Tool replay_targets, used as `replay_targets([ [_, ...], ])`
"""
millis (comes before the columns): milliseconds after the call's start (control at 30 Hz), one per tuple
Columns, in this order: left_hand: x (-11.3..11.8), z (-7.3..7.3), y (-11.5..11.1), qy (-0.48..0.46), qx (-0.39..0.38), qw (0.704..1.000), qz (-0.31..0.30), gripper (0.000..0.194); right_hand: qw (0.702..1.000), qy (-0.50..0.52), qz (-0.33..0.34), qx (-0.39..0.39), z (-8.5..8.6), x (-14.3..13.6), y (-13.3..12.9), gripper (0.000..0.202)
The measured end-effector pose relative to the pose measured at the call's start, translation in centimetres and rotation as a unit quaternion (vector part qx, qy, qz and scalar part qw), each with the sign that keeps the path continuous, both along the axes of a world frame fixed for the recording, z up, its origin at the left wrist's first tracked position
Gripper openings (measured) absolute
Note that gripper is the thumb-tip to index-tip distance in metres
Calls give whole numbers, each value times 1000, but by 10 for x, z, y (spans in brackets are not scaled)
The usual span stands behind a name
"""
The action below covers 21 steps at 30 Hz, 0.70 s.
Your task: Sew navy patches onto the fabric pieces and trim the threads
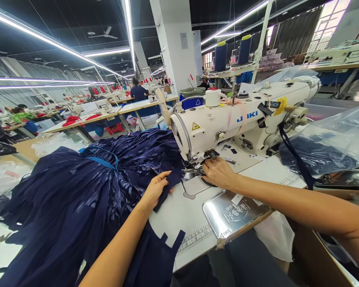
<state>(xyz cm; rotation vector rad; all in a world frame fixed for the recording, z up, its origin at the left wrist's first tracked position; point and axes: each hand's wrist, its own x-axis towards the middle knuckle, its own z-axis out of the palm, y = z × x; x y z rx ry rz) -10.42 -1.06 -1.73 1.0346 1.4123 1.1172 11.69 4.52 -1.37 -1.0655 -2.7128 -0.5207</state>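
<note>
Scissors [192, 171] partly hidden in closed right grip [215, 171], left grip [157, 189] pinching navy fabric [175, 177], forearms [119, 244] cut off

Navy fabric [86, 207] cut off by the bottom edge, distant person's head [135, 81] blurred.

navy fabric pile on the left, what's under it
The white tabletop shows past the right edge of the navy fabric; whatever else lies beneath is covered by its folds.

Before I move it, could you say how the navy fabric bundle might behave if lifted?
The navy fabric looks floppy, given its drooping folds. Its many layers suggest real weight, and loose ends beyond the blue tie may trail.
</note>
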Motion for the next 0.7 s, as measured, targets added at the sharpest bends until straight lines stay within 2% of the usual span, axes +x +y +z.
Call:
replay_targets([
  [167,-1,-1,0,-13,-2,1000,-10,45,1000,-9,15,5,-4,-2,1,26],
  [267,-1,-1,-1,-48,17,999,-5,30,1000,-17,16,-12,-5,2,1,27],
  [367,0,0,-5,-97,52,994,24,17,999,-9,-13,-38,-4,14,-1,28],
  [533,1,12,-19,-131,109,982,86,14,988,-9,-103,-117,-10,56,3,24],
  [700,5,27,-39,-133,153,972,118,18,981,31,-146,-122,-25,113,16,18],
])
